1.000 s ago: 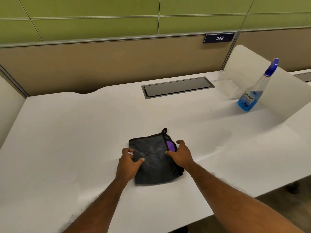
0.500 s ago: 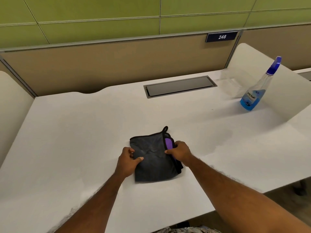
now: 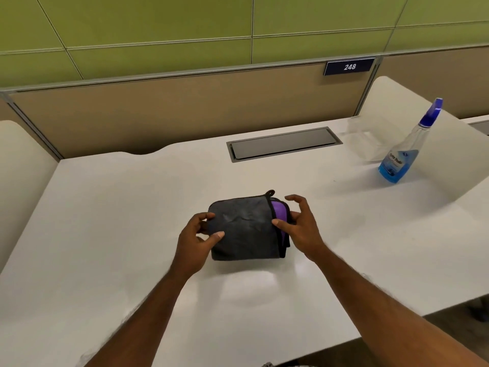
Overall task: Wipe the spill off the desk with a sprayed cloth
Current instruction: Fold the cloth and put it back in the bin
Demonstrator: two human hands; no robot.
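Note:
A folded dark grey cloth [image 3: 246,229] with a purple inner layer and a small hanging loop lies on the white desk [image 3: 105,234] in front of me. My left hand [image 3: 194,238] holds its left edge, thumb and index tip on top and fingers curled. My right hand [image 3: 300,226] is at the cloth's right edge with its fingers spread and raised; only the thumb touches the cloth. A clear spray bottle [image 3: 404,152] with blue liquid and a blue nozzle stands at the far right. I cannot make out a spill on the desk.
A grey cable hatch [image 3: 283,143] is set into the desk behind the cloth. A beige partition with a "248" plate [image 3: 349,67] closes the back. White side dividers [image 3: 412,107] stand at left and right. The desk's front edge runs near my forearms.
My right hand has opened and lifted its fingers off the cloth's right edge. The left hand stays at the left edge. The cloth has not moved.

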